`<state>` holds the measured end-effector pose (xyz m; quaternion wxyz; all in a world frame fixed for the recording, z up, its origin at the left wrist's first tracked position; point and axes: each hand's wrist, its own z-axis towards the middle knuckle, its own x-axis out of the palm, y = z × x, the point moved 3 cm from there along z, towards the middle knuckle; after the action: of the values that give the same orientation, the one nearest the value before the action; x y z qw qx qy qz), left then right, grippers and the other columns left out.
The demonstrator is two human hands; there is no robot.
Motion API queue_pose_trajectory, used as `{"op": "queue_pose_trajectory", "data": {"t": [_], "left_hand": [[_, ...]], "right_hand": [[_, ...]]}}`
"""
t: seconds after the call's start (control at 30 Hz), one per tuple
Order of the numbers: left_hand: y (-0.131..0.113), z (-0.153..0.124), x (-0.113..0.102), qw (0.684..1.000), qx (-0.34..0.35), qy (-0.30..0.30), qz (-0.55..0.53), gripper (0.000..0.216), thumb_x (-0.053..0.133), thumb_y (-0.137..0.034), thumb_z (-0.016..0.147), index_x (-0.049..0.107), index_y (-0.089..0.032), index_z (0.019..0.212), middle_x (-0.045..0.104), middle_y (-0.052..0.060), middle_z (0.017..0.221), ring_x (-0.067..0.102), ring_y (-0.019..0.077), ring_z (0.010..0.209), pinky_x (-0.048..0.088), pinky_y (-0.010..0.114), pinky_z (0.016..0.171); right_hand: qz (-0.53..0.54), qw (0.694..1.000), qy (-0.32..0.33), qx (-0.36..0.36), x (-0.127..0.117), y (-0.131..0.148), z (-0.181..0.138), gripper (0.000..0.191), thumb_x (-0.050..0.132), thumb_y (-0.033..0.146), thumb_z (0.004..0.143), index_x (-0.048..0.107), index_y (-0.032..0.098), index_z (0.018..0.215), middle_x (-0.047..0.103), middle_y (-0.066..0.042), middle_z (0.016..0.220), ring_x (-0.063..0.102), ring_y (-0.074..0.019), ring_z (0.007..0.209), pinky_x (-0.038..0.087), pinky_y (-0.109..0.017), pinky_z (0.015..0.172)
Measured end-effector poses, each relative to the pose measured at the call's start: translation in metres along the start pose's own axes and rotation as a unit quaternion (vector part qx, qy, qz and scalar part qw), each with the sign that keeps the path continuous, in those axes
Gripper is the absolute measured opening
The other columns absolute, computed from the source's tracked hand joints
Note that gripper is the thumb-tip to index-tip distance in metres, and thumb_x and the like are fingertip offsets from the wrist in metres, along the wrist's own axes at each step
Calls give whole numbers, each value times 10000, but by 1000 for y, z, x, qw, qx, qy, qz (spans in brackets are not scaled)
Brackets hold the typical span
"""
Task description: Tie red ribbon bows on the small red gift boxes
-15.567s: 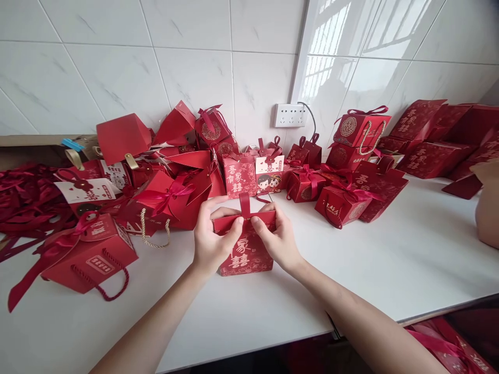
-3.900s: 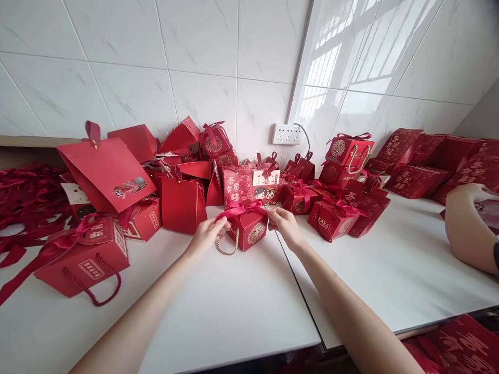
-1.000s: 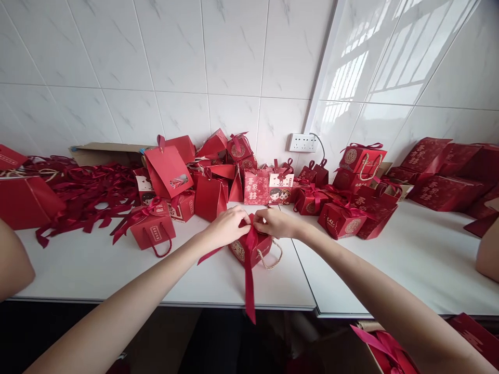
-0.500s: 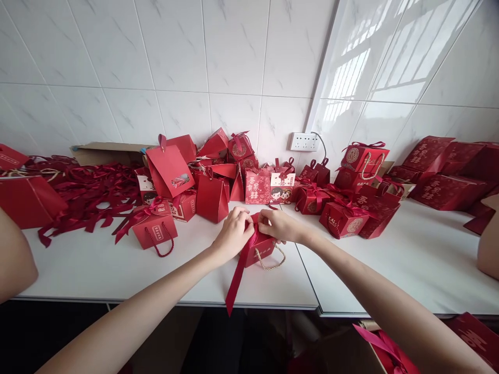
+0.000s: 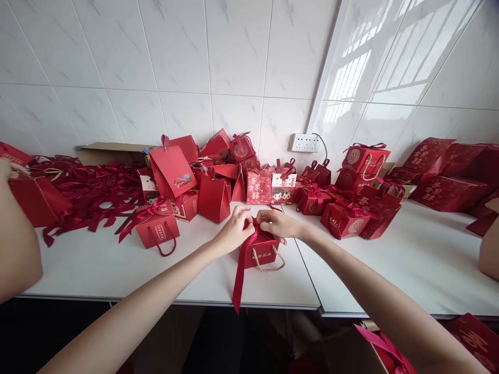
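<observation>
A small red gift box (image 5: 260,255) with a gold rope handle (image 5: 268,269) stands on the white table before me. Both my hands meet over its top. My left hand (image 5: 236,228) pinches the dark red ribbon (image 5: 240,270) at the box's top, and one long end hangs down past the table's front edge. Closed around the ribbon from the other side is my right hand (image 5: 278,224), its fingertips curled inward. The part of the ribbon between my fingers is mostly hidden.
Loose red ribbons (image 5: 105,192) lie heaped at the left. A red box with a bow (image 5: 158,228) stands left of my hands, and several more boxes line the wall beneath a power strip (image 5: 306,142). Other people's arms (image 5: 19,244) show at both edges.
The box has turned slightly, so its front and rope handle show more. The hanging ribbon end has shifted a little right. My hands keep their pinch with small finger movements.
</observation>
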<state>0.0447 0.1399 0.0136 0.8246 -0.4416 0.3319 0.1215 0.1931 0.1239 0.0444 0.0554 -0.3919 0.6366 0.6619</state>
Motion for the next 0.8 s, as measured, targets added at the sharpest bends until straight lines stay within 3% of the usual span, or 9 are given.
{"op": "queue_pose_trajectory", "data": {"t": [0.13, 0.33, 0.43, 0.6, 0.8], "left_hand": [[4, 1, 1, 1000, -8, 21, -9, 97, 481, -216, 817, 444, -204, 728, 454, 86, 1197, 456, 250, 1242, 395, 407, 1039], [10, 3, 1, 998, 8, 65, -23, 139, 529, -336, 829, 532, -198, 816, 471, 92, 1256, 512, 248, 1183, 403, 400, 1028], [9, 5, 1, 995, 21, 88, -30, 207, 591, -400, 793, 577, -205, 860, 442, 88, 1322, 532, 266, 1158, 425, 408, 998], [5, 8, -1, 996, 13, 80, -27, 184, 561, -368, 802, 536, -202, 727, 513, 81, 1235, 533, 273, 1157, 442, 405, 971], [2, 8, -5, 995, 5, 99, -27, 151, 571, -336, 778, 528, -202, 725, 536, 77, 1231, 513, 260, 1189, 414, 399, 1007]], "right_hand": [[3, 999, 43, -21, -1, 2, -1, 67, 535, 146, 741, 491, 190, 764, 509, 86, 597, 460, -43, 322, 331, -163, 295], [81, 996, 36, 9, 0, -6, 2, 114, 535, 229, 792, 497, 173, 700, 451, 102, 417, 445, -51, 301, 305, -148, 318], [131, 991, 27, -2, 0, -11, 4, 140, 577, 288, 781, 544, 155, 753, 512, 93, 475, 439, -38, 295, 292, -153, 313], [139, 989, 37, -16, 0, -12, 1, 147, 603, 283, 740, 567, 140, 733, 479, 105, 435, 446, -35, 300, 284, -145, 325], [108, 993, 54, 2, -2, -9, -1, 171, 659, 286, 696, 566, 143, 697, 487, 102, 437, 463, -36, 299, 301, -147, 340]]}}
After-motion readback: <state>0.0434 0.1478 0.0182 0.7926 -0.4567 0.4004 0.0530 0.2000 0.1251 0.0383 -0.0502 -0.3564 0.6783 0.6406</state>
